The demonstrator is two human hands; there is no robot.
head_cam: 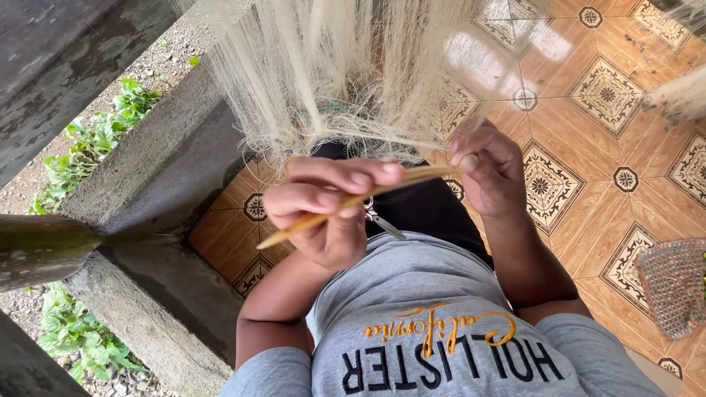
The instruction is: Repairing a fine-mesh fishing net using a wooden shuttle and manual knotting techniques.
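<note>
Your left hand [327,213] closes round the long flat yellow wooden netting needle [353,202], level below the hanging pale fishing net [331,81]; your right hand [489,169] pinches its mesh taut.

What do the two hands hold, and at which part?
The left hand grips a long yellow wooden netting needle around its middle, small scissors beneath its fingers. The right hand pinches pale net threads.
</note>
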